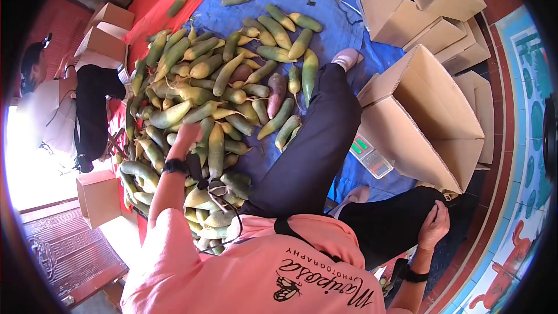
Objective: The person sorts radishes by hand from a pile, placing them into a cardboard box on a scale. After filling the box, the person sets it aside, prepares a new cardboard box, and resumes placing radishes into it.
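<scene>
A large pile of green and yellow radishes (200,72) lies on a blue tarp (340,29). At the near left side of the pile, my left hand (189,135) reaches over the radishes; its fingers are blurred, and whether they grip one cannot be made out. Over my dark trouser leg at the right is my right hand (435,224), its fingers slightly bent and apart, holding nothing. Beyond it stands an open cardboard box (407,131), with a digital scale (372,158) showing green digits beside its base. One purple radish (276,94) lies at the pile's right edge.
More cardboard boxes (418,0) stand at the upper right, others at the left. A red cloth (139,14) borders the tarp. Another person (58,104) is at the far left. A patterned wooden surface (72,253) is at the lower left.
</scene>
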### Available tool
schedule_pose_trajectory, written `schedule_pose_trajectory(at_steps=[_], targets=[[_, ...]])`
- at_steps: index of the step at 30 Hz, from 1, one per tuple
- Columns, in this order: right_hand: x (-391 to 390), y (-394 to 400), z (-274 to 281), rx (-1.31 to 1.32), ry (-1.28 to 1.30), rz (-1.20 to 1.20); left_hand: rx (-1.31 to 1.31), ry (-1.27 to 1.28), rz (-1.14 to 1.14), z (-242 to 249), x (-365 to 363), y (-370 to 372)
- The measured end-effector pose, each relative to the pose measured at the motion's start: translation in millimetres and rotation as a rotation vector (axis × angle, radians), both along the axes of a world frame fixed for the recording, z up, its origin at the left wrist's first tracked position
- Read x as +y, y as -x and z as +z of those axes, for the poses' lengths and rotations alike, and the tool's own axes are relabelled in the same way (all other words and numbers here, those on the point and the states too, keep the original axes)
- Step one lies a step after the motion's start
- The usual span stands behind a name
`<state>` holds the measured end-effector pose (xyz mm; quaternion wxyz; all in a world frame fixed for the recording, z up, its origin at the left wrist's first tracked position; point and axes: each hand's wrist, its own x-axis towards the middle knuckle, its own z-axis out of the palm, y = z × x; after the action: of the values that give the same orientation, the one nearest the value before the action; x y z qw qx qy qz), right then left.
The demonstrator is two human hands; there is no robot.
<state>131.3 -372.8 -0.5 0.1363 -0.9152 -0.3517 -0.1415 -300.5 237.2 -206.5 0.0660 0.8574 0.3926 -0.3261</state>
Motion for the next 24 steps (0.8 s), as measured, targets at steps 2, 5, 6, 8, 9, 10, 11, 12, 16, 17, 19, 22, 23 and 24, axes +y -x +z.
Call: schedule_pose_trajectory(at_steps=[2, 5, 6, 8, 9, 10, 11, 12, 16, 17, 19, 22, 23, 24], targets=[[2.1, -2.7, -2.4, -0.025, -0.029, 0.005, 0.174, -0.029, -0.057, -7.2, -32.7, 59.2], [6.8, -4.9, -1.9, -0.021, -0.013, 0.014, -0.191, -0.171, 0.762, -16.5, -84.9, 84.7], [7.9, -5.5, -2.3, -0.023, -0.011, 0.014, -0.243, -0.119, 0.841, -19.7, -98.5, 89.0], [10.8, -6.5, -2.5, -0.033, -0.018, 0.050, -0.334, -0.045, 0.971, -71.0, -112.4, 105.8], [12.8, -6.7, -1.9, -0.037, -0.020, 0.047, -0.359, 0.016, 1.112, -64.4, -109.6, 100.3], [14.3, -6.1, -1.6, -0.038, -0.017, 0.053, -0.389, -0.098, 1.027, -72.7, -111.1, 99.2], [14.7, -4.9, -0.6, -0.041, -0.014, 0.055, -0.329, -0.034, 1.110, -51.8, -110.8, 83.2], [14.7, -4.3, 1.7, -0.049, -0.013, 0.047, -0.335, -0.028, 1.102, -35.6, -112.6, 65.0], [23.7, -2.7, 7.7, -0.008, -0.009, 0.047, -0.503, 0.337, 1.254, 44.0, -116.3, 53.3], [23.6, -1.9, 9.5, -0.002, 0.012, 0.048, -0.540, 0.433, 1.287, 63.8, -114.7, 47.4], [20.2, -6.7, 6.1, -0.016, 0.008, 0.080, -0.616, 0.630, 1.350, 102.0, -116.7, 17.1], [33.7, -1.8, 17.3, 0.342, -0.145, 0.042, -0.850, 0.856, 1.149, 163.7, -131.3, -25.0], [44.0, 2.3, 27.8, 0.713, -0.290, -0.020, -0.894, 0.925, 1.007, 185.0, -134.6, -42.2], [53.4, 6.4, 40.4, 0.862, -0.378, 0.011, -0.936, 0.990, 0.863, 207.8, -137.0, -61.3]])
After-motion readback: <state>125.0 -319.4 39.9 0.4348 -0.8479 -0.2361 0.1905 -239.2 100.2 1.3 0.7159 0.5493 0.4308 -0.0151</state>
